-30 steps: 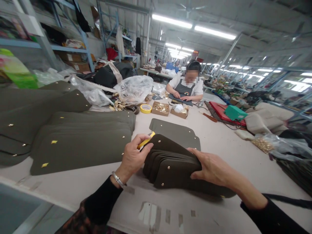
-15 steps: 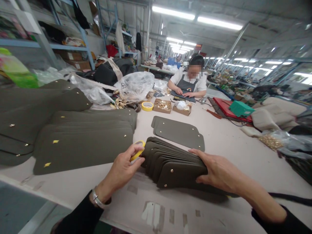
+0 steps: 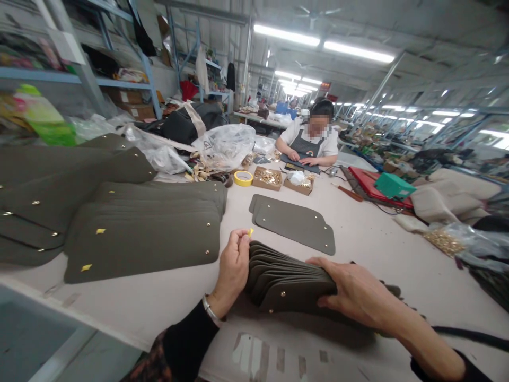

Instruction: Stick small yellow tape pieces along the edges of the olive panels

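My right hand [image 3: 358, 289] grips a fanned stack of dark olive panels [image 3: 296, 294], thumb in front and fingers over the top. Two gold studs show on the front panel's left end. At the stack's upper left corner is my left hand [image 3: 234, 265], its fingers pinched together with a small bit of yellow tape [image 3: 250, 232] at the tips. Whether the tape roll is still inside that hand is hidden. Beyond the stack, a few overlapping olive panels [image 3: 294, 220] with gold studs lie flat.
A large pile of olive panels [image 3: 151, 239] marked with yellow tape bits covers the left side. Another yellow tape roll [image 3: 243, 178] lies near boxes of gold hardware [image 3: 267, 179]. Across the table [image 3: 369, 254] a person [image 3: 310, 138] works. A red-handled tool [image 3: 350, 193] lies right.
My left hand has moved right to the stack's corner. The yellow roll seen in it before no longer shows, only a small yellow bit. My right hand keeps its grip.
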### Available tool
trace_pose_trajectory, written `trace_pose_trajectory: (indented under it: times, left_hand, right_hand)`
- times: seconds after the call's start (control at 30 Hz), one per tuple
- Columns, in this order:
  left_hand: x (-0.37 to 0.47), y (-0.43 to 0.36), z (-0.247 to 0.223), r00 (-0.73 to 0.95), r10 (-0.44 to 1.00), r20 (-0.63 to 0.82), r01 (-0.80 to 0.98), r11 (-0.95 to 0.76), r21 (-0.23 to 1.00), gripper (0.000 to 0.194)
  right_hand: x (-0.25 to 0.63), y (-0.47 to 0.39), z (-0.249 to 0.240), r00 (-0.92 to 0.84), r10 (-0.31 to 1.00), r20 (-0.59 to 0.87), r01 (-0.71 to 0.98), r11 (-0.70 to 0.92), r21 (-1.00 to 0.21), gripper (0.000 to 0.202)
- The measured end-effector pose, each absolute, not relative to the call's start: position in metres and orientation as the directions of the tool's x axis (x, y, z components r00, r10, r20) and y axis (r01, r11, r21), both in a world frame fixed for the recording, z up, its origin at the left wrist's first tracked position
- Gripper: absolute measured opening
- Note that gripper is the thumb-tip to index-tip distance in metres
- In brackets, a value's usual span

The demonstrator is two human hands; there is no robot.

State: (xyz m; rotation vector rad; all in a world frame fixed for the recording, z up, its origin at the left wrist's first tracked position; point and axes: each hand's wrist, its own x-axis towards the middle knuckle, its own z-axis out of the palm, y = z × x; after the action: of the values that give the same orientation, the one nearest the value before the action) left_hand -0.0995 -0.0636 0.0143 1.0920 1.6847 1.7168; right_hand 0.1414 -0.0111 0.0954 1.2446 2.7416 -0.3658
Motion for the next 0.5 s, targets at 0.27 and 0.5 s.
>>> trace_pose_trajectory:
  times: [0.27, 0.5]
  left_hand:
    - [-0.128, -0.095, 0.022, -0.576, 0.805, 0.141, 0.084, -0.113, 0.99, 0.033]
    - [-0.175, -0.159, 0.029, -0.611, 0.791, -0.031, -0.017, 0.027, 1.0, 0.046]
  right_hand:
    - [0.142, -0.022, 0.098, -0.677, 0.72, -0.153, 0.736, 0.661, -0.148, 0.011]
    - [0.14, -0.034, 0.12, -0.754, 0.628, 0.192, 0.646, 0.762, 0.048, 0.016]
